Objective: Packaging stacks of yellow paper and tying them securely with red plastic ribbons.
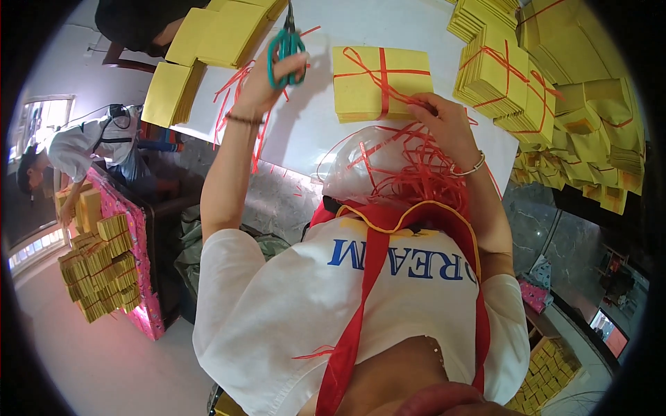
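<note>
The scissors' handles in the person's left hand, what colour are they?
Teal green, seen in the head view: scissors held in the left hand.

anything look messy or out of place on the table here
Yes: loose red string lies in a tangled heap spilling over a clear plastic bag at the table's near edge, with cut scraps scattered by the left hand holding green scissors. The tied yellow bundle looks neat.

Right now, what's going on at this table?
A person is bundling stacks of yellow paper with red string. Their left hand holds green-handled scissors raised over the white table. Their right hand rests on the strings at a tied yellow bundle. Loose red string is heaped near them, and more tied bundles are stacked on the right.
</note>
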A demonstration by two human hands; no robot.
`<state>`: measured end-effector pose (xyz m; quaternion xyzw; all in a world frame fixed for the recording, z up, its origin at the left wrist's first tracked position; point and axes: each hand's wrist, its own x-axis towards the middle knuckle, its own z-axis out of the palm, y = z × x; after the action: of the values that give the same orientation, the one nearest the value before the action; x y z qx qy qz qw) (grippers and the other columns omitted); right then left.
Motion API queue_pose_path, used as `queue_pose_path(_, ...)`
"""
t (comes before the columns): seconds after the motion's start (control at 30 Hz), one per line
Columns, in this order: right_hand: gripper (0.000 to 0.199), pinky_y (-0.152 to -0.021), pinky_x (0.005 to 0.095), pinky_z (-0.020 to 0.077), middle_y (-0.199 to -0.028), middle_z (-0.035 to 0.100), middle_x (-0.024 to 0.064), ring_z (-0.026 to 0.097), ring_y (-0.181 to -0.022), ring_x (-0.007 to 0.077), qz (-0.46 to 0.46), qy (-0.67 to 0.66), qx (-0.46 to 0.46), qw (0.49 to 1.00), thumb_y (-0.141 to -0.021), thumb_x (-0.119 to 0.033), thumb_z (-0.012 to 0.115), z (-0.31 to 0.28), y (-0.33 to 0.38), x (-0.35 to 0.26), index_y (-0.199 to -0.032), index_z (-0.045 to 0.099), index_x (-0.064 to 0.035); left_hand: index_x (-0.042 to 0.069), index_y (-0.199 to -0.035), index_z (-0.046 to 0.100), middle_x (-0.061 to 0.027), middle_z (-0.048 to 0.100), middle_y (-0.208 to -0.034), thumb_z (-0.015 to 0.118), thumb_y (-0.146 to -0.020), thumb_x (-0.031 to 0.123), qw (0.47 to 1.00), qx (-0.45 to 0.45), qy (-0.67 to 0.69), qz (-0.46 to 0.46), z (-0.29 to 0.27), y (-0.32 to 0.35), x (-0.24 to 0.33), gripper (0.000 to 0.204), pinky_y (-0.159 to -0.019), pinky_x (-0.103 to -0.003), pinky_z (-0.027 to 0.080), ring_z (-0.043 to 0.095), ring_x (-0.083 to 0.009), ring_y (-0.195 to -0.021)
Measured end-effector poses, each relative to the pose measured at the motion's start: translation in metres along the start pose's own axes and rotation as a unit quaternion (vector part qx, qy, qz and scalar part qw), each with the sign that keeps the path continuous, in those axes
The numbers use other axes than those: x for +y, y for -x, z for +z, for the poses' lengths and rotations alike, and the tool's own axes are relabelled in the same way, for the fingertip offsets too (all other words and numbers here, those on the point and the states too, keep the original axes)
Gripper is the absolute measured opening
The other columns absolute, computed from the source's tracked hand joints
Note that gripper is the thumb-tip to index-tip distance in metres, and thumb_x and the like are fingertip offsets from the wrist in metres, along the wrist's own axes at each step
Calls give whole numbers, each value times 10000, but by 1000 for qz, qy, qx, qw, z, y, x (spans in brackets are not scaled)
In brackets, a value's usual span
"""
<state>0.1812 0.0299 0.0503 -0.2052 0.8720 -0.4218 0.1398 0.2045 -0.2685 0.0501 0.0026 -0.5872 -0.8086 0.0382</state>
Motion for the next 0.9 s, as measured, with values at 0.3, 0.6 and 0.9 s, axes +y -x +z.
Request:
queue_pose_path(0.3,250,-559,246,424,-674,614,67,560,-606,109,-3,50,27,998,-822,-199,553,-9,5,-5,-955,597,8,-18,-997,510,-40,511,-759,598,-691,135,933,-266,-190,-152,74,97,-13,353,-655,-256,412,474,-106,-718)
queue_pose_path(0.6,237,-549,386,434,-676,605,127,580,-627,301,-38,190,32,981,-820,-276,506,-10,12,-11,-852,622,-72,8,-801,512,-16,516,-693,573,-714,146,946,-238,-125,-182,93,63,-46,174,-527,-209,383,454,-69,-592)
queue_pose_path(0.9,258,-557,379,425,-681,599,137,575,-629,290,-42,148,8,988,-824,-280,499,-9,9,-11,-859,617,-53,10,-831,562,-19,549,-639,623,-743,166,937,-245,-161,-190,86,54,-18,189,-486,-199,406,498,-67,-544)
